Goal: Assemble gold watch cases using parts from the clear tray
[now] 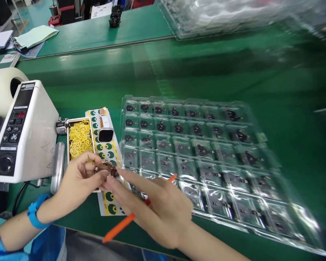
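The clear plastic compartment tray (165, 98) serves as landmark; its cells contain small dark parts. Just left of its near-left portion, the left hand (83, 177) pinches a small rounded brown component (105, 168) between thumb and fingers. The right hand (160, 208), overlapping the tray's near-left corner, has its index finger extended to the component, its thumb beside it, and an orange pointed stick (119, 227) lying across the hand; the grip of its remaining fingers cannot be determined. Left of the tray are the yellow-and-green sticker sheet (108, 197), the white-walled box of yellow rings (68, 139) and, farthest out, the white dispenser with red digits (40, 127)
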